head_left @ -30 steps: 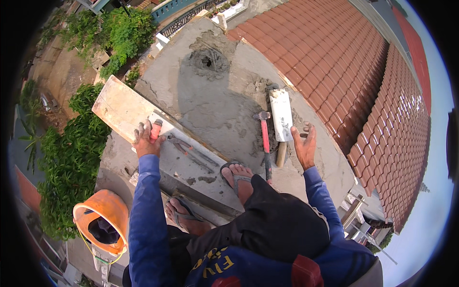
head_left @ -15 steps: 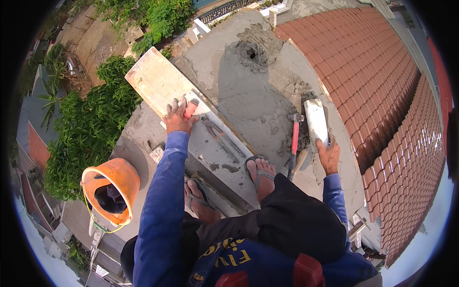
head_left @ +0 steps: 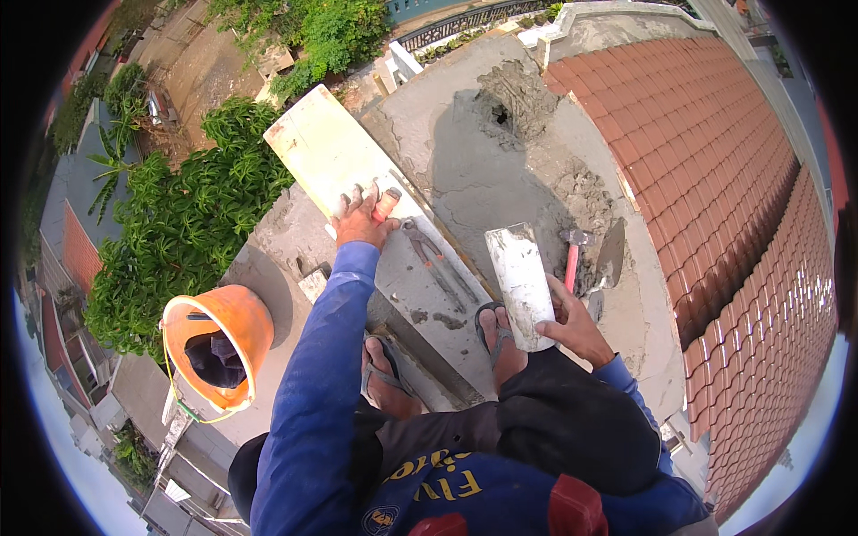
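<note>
Because the thumb of the right hand (head_left: 579, 323) lies over the near face and the fingers sit along the long right edge, the white offcut (head_left: 517, 277), oblong and smeared, seems held low at one side so that it tilts easily. The left hand (head_left: 360, 219) rests splayed on the pale plank (head_left: 317, 134), probably as a prop for balance; an orange handle (head_left: 387, 204) sits at its two o'clock, beside the thumb, and whether this grip closes on it cannot be told. Pincers (head_left: 431, 259) lie toward its four o'clock, and an orange bucket (head_left: 257, 322) stands between seven and eight, apparently kept off the wet mortar (head_left: 465, 165). From the right grip, closed on the offcut, most of the piece extends toward ten o'clock, while the red-handled hammer (head_left: 572, 261) lies at twelve and the trowel (head_left: 612, 253) at one, seemingly laid within reach.
</note>
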Action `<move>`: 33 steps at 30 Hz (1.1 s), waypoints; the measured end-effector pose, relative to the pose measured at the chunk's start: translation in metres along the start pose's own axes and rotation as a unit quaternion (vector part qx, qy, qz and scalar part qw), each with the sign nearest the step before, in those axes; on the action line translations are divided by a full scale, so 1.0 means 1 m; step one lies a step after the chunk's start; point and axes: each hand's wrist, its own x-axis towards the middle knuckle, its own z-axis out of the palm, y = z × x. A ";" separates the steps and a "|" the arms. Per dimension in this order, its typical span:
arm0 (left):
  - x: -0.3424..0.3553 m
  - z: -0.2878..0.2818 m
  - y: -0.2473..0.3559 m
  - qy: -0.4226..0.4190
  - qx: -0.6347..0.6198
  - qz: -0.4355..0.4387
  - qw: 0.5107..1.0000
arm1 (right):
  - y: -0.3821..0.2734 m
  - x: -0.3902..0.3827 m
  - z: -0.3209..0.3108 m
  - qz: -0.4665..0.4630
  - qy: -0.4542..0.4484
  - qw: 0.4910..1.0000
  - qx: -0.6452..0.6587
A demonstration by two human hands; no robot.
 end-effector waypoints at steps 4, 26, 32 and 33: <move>0.005 -0.005 0.003 -0.004 0.001 0.021 1.000 | 0.036 0.057 0.063 -0.006 -0.143 0.980 -0.136; 0.010 0.006 -0.007 0.011 -0.027 0.031 0.999 | 0.172 -0.022 -0.067 0.028 0.510 0.808 -0.294; -0.006 -0.020 0.029 -0.006 0.027 -0.034 0.999 | 0.223 0.005 -0.074 -0.047 0.530 0.710 -0.461; -0.004 -0.018 0.028 -0.003 0.017 -0.028 0.999 | 0.231 0.003 -0.078 -0.091 0.557 0.666 -0.487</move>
